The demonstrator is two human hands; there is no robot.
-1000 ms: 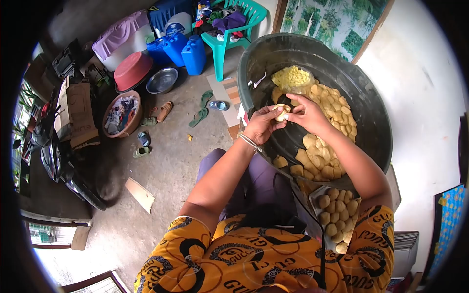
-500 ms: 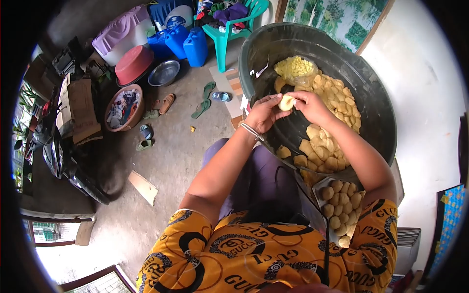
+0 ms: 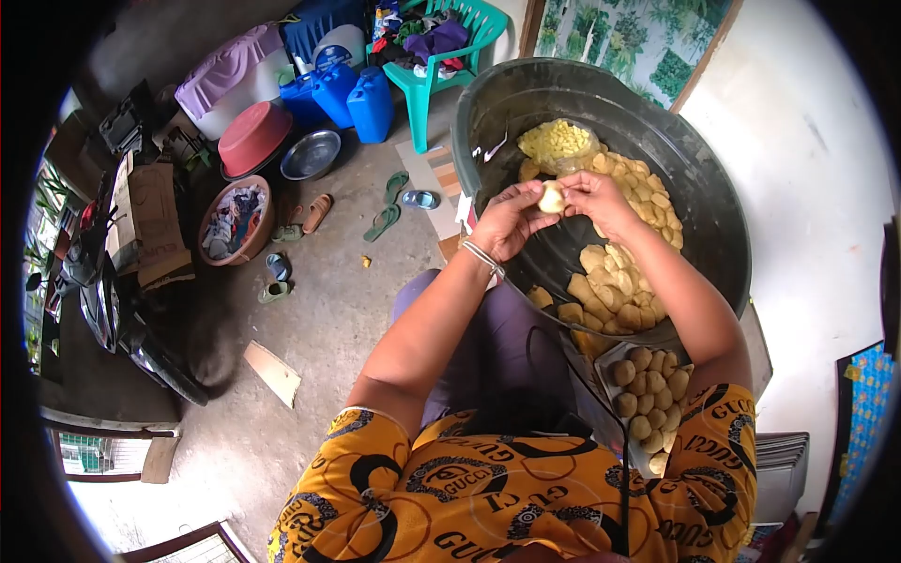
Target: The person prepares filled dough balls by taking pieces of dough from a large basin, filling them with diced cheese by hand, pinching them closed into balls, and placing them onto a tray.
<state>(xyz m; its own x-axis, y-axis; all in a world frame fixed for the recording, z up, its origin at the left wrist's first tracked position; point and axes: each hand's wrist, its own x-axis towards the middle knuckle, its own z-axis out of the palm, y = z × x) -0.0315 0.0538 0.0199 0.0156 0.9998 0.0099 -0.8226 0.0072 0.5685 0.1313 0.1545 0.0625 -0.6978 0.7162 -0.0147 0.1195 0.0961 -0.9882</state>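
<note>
Head view, left hand (image 3: 508, 223), right hand (image 3: 603, 205) pinching dough (image 3: 552, 198), tub rim (image 3: 465, 150) (close)

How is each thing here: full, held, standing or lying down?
Dough piece: held between left hand and right hand
Black tub: open, dough pieces inside
Bag of yellow cubes: filled
Dough balls: packed close together
Green plastic chair: upright, piled with clothes
Blue jerrycans: standing upright
Laundry basin: full
Green flip-flops: lying unworn
Motorcycle: parked

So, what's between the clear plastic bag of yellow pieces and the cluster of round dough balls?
Head view: the right hand, tan dough lumps, and the round dark tub's near rim.
</note>
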